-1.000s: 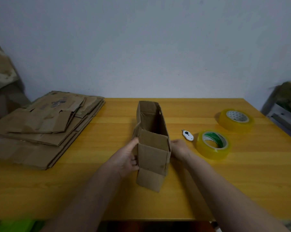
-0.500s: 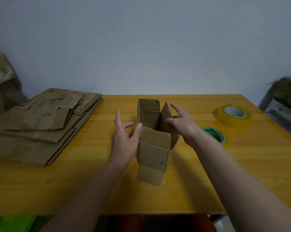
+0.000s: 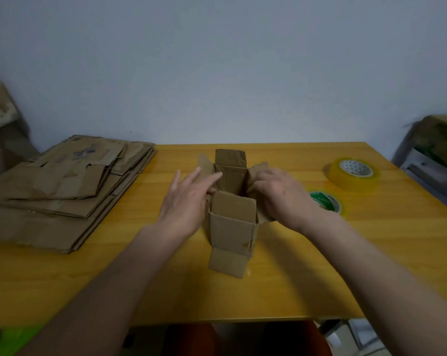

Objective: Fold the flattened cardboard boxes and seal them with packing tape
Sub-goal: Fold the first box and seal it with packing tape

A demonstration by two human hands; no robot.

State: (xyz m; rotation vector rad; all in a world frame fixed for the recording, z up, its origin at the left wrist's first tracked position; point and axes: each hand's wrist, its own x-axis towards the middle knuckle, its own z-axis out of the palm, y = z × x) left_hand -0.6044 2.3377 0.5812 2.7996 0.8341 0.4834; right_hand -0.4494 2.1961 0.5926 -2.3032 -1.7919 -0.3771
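The left hand's fingers [image 3: 191, 179] are straight and slightly spread, their tips lying on the left side flap of the box [image 3: 231, 217], pressing it outward; nothing is gripped. The left hand [image 3: 185, 205] itself sits just left of the box, palm down. On the other side, the fingers of the right hand [image 3: 279, 192] bend down over the right side flap, spread against it and pushing it away from the box's opening; whether the thumb is tucked under the flap cannot be told. The right hand is just right of the box, touching it.

The box stands upright near the middle of the table [image 3: 371, 265], open at the top. Its far flap stands up, its near flap leans toward the camera, and one bottom flap lies flat on the table in front of it.

Right of the box, partly hidden behind the right wrist, is a tape roll with a green core [image 3: 329, 202]. Farther right and a little farther back lies a yellowish tape roll [image 3: 353, 173], apart from the green one. Well to the left of the box sits a stack of flattened boxes [image 3: 63, 191], reaching the table's left edge.
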